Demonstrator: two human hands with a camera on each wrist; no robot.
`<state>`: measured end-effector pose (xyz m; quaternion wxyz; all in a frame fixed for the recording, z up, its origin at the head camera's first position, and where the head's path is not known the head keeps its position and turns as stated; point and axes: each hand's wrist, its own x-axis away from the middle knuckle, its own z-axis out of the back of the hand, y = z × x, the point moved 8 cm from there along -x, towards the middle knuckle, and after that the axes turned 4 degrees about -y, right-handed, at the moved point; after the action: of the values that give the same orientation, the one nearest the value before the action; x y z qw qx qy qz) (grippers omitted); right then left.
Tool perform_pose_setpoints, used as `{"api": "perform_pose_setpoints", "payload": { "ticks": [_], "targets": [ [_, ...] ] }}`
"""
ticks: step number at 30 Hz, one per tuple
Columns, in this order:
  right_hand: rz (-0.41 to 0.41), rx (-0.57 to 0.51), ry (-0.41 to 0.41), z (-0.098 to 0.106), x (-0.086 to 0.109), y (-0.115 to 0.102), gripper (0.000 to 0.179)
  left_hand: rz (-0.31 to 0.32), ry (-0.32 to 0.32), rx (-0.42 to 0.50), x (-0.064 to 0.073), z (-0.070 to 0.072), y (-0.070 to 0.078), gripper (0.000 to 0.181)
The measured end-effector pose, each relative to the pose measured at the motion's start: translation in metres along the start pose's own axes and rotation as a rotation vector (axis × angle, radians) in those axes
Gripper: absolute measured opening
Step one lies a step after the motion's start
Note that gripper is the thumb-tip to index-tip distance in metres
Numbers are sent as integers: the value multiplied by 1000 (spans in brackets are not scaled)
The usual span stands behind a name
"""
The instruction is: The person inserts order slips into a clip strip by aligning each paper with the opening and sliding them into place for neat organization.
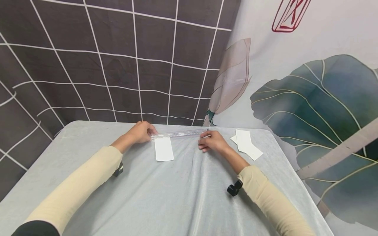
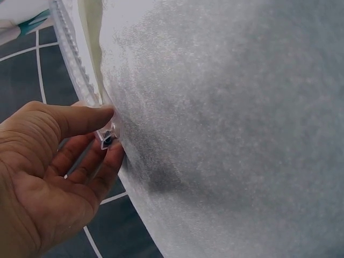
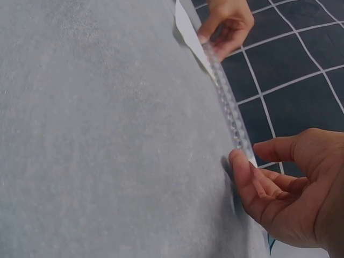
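Note:
A long clear plastic bar with a ridged edge (image 1: pixel 180 133) spans the far side of the table between both hands. My left hand (image 1: pixel 143 132) pinches its left end between thumb and fingers; in the left wrist view that end (image 2: pixel 107 138) shows a small dark part. At the other end my right hand (image 1: pixel 213 141) holds the bar between thumb and fingertips, as the right wrist view of this hand (image 3: pixel 293 185) shows. A white paper slip (image 1: pixel 164 149) lies with its top edge along the bar, near the left hand. Whether that edge is inside or under the bar, I cannot tell.
Several overlapping white paper slips (image 1: pixel 245 144) lie right of the right hand. A light grey cloth with creases covers the table (image 1: pixel 165 196). Behind its far edge hang a dark gridded cloth (image 1: pixel 118 68) and a white curtain with leaf prints (image 1: pixel 262 52).

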<state>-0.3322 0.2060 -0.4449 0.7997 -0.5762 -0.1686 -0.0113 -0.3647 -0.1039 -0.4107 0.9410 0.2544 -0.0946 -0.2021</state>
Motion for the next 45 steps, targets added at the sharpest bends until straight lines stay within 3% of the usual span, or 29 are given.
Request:
{"api": "perform_pose_setpoints", "payload": {
  "ticks": [5, 9, 11, 13, 15, 16, 20, 23, 29, 30, 35, 37, 43, 45],
  "targets": [
    [20, 47, 13, 7, -1, 0, 43, -7, -16, 11, -7, -2, -8, 52],
    [25, 69, 30, 14, 1, -1, 44, -43, 24, 25, -31, -16, -43, 53],
    [28, 82, 35, 17, 2, -1, 44, -44, 23, 25, -30, -16, -42, 52],
    [30, 98, 42, 20, 2, 0, 44, -43, 14, 23, -22, -11, -31, 52],
    [27, 113, 45, 24, 2, 2, 44, -42, 6, 13, -25, -13, -35, 52],
    [26, 123, 50, 26, 1, 3, 44, -46, 2, 9, -18, -11, -27, 52],
    [19, 146, 61, 33, 2, 8, 44, -59, 25, 6, -43, -28, -62, 53],
    [9, 149, 75, 40, 3, 11, 44, -37, 22, 10, -42, -26, -60, 53],
    [-5, 153, 94, 52, 3, 16, 45, -24, -19, 27, -11, -6, -17, 51],
    [-6, 152, 99, 55, 4, 16, 45, -26, -18, 27, -10, -5, -15, 51],
    [-3, 143, 122, 69, 6, 17, 47, -93, 15, 9, -28, -15, -36, 50],
    [-7, 145, 138, 75, 8, 17, 47, -101, 17, 11, -29, -15, -38, 50],
    [-36, 170, 197, 92, 10, 21, 44, -48, -19, 39, -9, -1, -10, 49],
    [-46, 170, 212, 97, 11, 24, 43, -76, -9, 53, -11, -3, -16, 49]
  ]
}}
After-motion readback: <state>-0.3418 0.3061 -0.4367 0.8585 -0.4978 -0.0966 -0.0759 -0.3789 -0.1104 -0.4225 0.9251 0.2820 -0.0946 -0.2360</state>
